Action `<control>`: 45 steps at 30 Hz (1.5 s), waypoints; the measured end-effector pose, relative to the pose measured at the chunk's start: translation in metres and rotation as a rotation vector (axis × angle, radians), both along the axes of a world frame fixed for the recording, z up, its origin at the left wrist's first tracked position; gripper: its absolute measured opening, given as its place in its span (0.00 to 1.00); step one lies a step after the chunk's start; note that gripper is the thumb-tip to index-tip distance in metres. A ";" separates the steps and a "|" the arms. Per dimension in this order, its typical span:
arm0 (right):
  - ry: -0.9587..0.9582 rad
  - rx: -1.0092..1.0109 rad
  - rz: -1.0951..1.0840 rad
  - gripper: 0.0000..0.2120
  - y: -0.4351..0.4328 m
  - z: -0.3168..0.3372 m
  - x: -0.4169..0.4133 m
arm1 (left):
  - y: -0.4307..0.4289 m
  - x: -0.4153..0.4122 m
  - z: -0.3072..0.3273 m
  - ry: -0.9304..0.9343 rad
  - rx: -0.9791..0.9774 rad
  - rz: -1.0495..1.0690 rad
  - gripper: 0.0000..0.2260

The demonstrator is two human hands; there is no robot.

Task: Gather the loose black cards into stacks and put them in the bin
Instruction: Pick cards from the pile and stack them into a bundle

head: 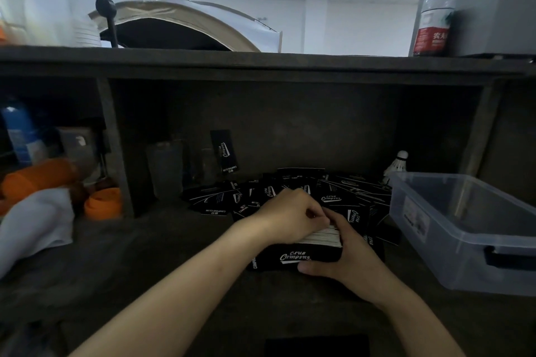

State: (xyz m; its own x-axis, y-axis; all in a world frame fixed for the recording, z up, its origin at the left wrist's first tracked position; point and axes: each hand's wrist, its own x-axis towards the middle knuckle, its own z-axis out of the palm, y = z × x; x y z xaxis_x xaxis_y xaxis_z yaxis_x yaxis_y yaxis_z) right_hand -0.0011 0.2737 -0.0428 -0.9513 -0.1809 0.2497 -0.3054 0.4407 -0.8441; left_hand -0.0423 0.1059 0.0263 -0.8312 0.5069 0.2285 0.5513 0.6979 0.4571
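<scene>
The stack (320,236) of black cards sits on the dark desk (174,255) in front of the person, held between both hands, with its pale edges turned up and a printed face towards the camera; behind it the loose cards (342,197) lie scattered and overlapping, reaching nearly to the clear bin (452,264) on the right, which looks empty so far; one propped card (224,151) stands apart, leaning on the back wall of the shelf. Each card is probably light, thin and fairly stiff, with a smooth finish that lets cards slide over one another; a thick stack should therefore feel solid when squeezed but will likely fan or spill if gripped only by its faces; the safer hold is across the long edges and ends, pressing inward so the sides stay square, with a thumb under the near edge when it is lifted. The left hand (285,216) reaches in from the lower left, knuckles up, fingers curled over the top of the stack and grasping it; the right hand (352,258) comes from the lower right, wraps the stack's right end, and its thumb lies along the lower near edge, so both hands clasp the same stack.
</scene>
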 end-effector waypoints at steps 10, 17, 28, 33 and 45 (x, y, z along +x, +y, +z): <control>-0.002 -0.007 -0.027 0.49 0.001 -0.002 -0.002 | -0.032 0.005 0.005 0.289 0.563 0.226 0.05; -0.011 -0.005 -0.009 0.46 -0.001 -0.002 0.001 | -0.057 0.012 -0.017 -0.015 0.900 0.482 0.08; 0.007 0.008 0.015 0.30 -0.002 0.000 0.003 | -0.081 0.019 -0.029 -0.254 0.935 0.453 0.16; -0.006 0.035 0.015 0.38 -0.003 0.002 0.005 | -0.049 0.017 -0.038 -0.399 0.906 0.365 0.07; -0.002 -0.035 0.027 0.29 -0.004 0.004 0.007 | -0.059 0.001 -0.038 -0.464 0.897 0.228 0.07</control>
